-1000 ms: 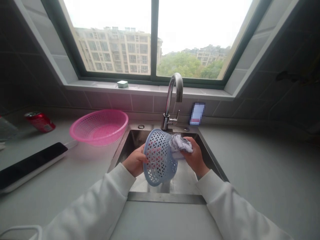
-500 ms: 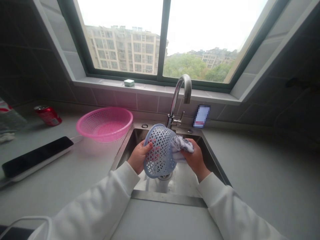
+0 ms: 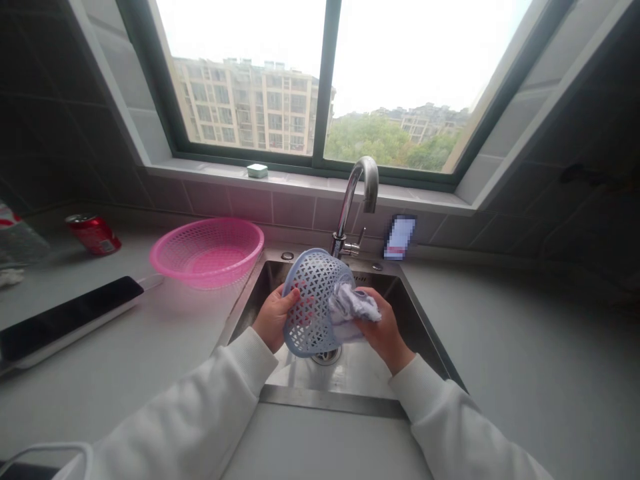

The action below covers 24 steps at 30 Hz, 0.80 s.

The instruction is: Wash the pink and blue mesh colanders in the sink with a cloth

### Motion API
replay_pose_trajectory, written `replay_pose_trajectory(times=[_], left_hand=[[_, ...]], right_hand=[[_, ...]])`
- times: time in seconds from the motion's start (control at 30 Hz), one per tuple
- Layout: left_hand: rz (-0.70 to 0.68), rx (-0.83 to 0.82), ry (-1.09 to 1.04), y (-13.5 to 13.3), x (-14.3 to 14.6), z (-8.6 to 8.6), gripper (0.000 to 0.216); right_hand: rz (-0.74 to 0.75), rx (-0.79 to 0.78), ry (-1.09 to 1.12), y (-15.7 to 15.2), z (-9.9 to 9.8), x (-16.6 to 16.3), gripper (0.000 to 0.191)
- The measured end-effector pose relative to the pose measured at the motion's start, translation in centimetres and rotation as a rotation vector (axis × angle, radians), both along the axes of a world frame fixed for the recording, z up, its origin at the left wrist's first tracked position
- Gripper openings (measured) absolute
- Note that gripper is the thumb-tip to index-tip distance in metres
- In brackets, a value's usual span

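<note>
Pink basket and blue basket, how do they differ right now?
The blue basket is tilted on its side in the left hand over the sink; the pink basket sits upright on the counter. The blue basket has triangular holes; the pink basket has finer mesh. Both are round, perforated plastic baskets.

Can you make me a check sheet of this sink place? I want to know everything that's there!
Surface: pale counter with a steel sink set in it.
Job's things: blue plastic basket and pale cloth.
Clutter: pink basket, red can and long black-and-white bar on the counter, left of the sink.
Hands: left hand holds the basket; right hand holds the cloth against it.
Cables: nothing seen.
Surroundings: steel tap, small green box on the windowsill, window showing buildings and trees.
</note>
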State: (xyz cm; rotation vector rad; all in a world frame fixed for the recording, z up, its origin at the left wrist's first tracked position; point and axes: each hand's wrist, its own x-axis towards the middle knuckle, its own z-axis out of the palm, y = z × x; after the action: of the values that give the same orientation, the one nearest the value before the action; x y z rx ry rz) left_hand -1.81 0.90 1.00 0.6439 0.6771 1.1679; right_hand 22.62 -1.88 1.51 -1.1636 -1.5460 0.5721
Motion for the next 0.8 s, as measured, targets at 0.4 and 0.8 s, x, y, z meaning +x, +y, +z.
replay_pose_trajectory(times=[0.4, 0.8], left_hand=[[-0.009, -0.019, -0.008, 0.0, 0.1, 0.1, 0.049], [-0.173, 0.043, 0.069, -0.3, 0.1, 0.5, 0.065]], right_hand=[[-0.082, -0.016, 0.013, 0.1, 0.2, -0.2, 0.04], [-0.255, -0.01, 0.028, 0.7, 0.7, 1.9, 0.04]])
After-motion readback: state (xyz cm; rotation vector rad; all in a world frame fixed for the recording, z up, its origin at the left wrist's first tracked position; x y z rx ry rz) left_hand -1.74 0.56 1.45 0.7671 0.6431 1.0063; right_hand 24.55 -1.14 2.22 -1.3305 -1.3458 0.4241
